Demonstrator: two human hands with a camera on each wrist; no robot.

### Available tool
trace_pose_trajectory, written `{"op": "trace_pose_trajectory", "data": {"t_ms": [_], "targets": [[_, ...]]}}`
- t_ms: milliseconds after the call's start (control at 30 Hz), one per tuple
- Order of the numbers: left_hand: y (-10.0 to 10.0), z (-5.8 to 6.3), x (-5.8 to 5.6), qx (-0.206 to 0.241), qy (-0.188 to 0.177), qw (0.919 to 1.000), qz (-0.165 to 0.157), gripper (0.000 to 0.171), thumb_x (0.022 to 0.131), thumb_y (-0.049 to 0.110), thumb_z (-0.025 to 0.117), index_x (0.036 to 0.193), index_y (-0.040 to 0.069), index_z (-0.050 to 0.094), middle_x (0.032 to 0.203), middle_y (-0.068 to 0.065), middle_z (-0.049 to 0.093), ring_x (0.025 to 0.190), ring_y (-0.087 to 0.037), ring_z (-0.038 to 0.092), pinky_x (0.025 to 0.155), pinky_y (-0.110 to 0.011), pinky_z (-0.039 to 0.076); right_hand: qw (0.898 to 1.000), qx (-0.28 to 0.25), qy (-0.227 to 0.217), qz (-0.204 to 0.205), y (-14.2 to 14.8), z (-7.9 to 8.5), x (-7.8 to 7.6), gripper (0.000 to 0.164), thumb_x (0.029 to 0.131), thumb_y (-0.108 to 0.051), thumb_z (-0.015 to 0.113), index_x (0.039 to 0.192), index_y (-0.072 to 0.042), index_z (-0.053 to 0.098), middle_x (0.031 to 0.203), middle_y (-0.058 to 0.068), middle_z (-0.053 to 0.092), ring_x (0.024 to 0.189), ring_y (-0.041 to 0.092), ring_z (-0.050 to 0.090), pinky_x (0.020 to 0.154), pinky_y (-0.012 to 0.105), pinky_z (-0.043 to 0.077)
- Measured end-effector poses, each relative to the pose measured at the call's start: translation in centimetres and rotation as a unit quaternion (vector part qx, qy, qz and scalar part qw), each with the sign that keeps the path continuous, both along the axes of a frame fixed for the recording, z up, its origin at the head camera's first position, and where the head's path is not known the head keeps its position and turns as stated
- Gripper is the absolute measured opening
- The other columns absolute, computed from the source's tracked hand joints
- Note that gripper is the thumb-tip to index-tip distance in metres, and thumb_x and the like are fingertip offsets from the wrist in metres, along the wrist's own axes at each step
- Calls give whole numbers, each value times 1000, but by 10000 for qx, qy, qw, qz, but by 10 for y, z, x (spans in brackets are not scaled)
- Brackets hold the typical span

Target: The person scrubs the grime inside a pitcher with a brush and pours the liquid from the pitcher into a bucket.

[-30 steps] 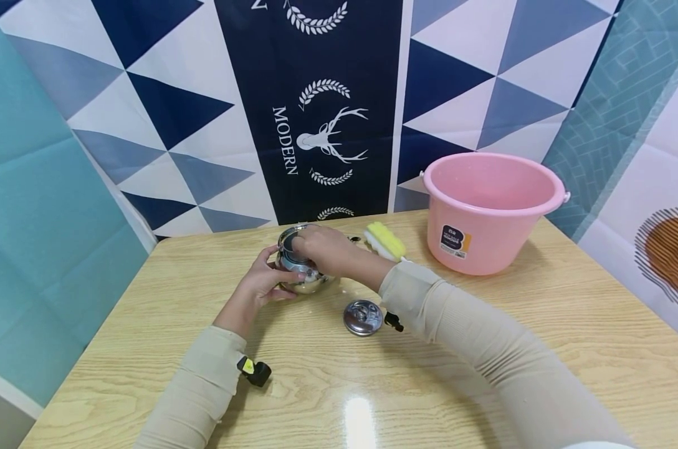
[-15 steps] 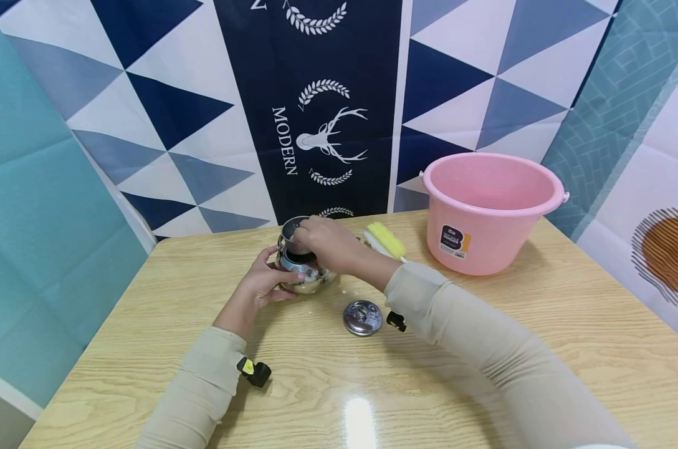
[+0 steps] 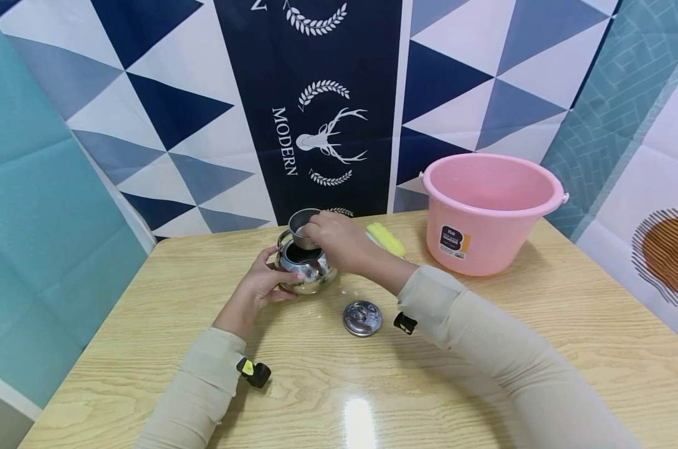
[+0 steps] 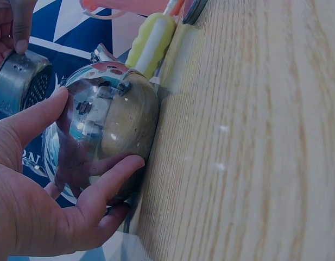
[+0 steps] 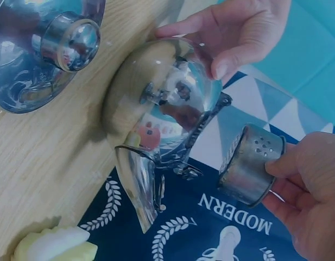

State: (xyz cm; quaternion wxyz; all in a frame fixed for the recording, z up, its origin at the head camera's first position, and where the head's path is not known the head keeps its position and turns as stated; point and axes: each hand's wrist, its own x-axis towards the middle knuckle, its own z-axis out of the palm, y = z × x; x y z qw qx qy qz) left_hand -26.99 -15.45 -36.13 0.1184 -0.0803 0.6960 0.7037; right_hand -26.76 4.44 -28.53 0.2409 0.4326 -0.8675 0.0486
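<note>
A shiny metal teapot (image 3: 312, 277) stands on the wooden table, its top uncovered. My left hand (image 3: 265, 279) holds the teapot's side, thumb and fingers spread round the body (image 4: 110, 128). My right hand (image 3: 343, 242) pinches the rim of a metal tea strainer (image 3: 298, 229) just above the teapot's mouth. Small holes pierce the strainer (image 5: 251, 166), which is apart from the teapot in the right wrist view. The round metal lid (image 3: 362, 318) lies on the table, knob up, to the right of the teapot. The teapot's spout (image 5: 137, 185) shows in the right wrist view.
A yellow-and-white sponge brush (image 3: 387, 239) lies behind my right forearm. At the back right stands a pink bucket (image 3: 485, 243). A patterned cloth wall (image 3: 339, 181) rises along the table's back edge.
My right hand has lifted the strainer up out of the teapot's mouth and slightly to the right. My left hand keeps its hold on the teapot.
</note>
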Motion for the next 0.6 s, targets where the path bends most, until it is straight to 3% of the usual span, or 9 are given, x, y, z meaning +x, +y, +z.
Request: {"op": "trace_pose_trajectory", "data": {"t_ms": [400,600], "targets": [[1,0,0,-13,-30,10000,57,97,78,-13,73,153,21,22,137,-22,29,113,-45,51,78,-53,58,9998,-101,126,109,14,0,12,33,74,9,74,103,-6,69,99,6,66,94,22,60,84,31,52],[1,-1,-1,28,3,10000,20,98,79,-13,73,154,21,20,136,-23,29,114,-45,50,78,-54,57,9981,-373,371,312,23,-5,16,29,77,14,67,98,-5,69,94,5,65,89,22,60,78,31,53]]}}
